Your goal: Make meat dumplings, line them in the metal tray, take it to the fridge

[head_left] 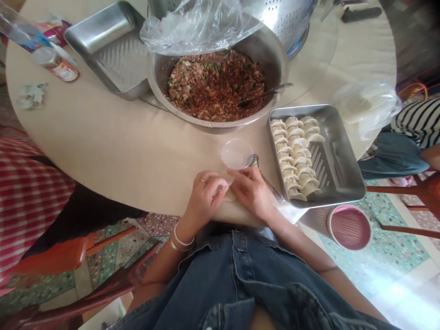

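Close to the table's near edge, my left hand [208, 190] is closed, with whitish fingertips pinched together. Facing it, my right hand [252, 191] has its fingers bent in toward the left one. A pale piece of dough, seemingly a dumpling wrapper [231, 195], shows between and below the fingers, mostly hidden by them. Just beyond my right hand sits a small clear round dish [237, 153], with a metal utensil handle [270, 183] beside it. To the right, a metal tray [338, 151] holds rows of folded dumplings [297, 156].
A large metal bowl [156, 87] of minced filling [213, 82] holds a spoon [266, 95], with a plastic bag [199, 30] over its far rim. Another metal tray [120, 59], a jar [57, 64] and a colander [285, 23] stand around it. People sit at both sides.
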The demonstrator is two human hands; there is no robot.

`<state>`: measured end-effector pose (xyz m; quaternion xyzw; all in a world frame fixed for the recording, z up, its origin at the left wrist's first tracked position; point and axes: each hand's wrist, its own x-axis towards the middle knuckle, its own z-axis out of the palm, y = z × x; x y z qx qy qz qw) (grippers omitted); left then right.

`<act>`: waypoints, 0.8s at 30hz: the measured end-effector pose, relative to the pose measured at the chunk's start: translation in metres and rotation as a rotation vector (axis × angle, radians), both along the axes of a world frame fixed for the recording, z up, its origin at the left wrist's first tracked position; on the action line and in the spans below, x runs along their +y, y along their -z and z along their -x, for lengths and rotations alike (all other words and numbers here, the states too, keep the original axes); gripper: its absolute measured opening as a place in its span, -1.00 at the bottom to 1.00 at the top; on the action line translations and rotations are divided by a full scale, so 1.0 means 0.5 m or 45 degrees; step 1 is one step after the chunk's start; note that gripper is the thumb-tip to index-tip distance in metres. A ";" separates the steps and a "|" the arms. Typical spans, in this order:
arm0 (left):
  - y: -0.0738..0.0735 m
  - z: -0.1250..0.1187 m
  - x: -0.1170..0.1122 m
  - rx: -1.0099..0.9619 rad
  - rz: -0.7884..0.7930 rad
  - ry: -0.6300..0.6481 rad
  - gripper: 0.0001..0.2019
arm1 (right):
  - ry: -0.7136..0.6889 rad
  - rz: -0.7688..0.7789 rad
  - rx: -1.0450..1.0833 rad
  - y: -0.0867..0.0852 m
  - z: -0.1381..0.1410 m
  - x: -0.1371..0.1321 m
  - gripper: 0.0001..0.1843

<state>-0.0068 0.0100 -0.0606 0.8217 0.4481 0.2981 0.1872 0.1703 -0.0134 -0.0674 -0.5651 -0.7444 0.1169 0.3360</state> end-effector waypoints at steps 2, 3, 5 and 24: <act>-0.001 0.015 -0.010 0.009 -0.049 0.143 -0.96 | -0.019 -0.080 0.038 0.002 -0.008 -0.005 -0.75; 0.000 0.023 -0.015 0.013 -0.074 0.191 -0.97 | -0.044 -0.112 0.052 0.002 -0.012 -0.008 -0.79; 0.003 0.034 -0.023 0.015 -0.117 0.210 -0.91 | -0.127 -0.151 0.071 -0.003 -0.022 -0.017 -0.84; -0.028 0.005 -0.060 -0.870 0.713 0.065 -0.66 | -0.383 -0.354 0.377 -0.126 -0.059 -0.066 -0.65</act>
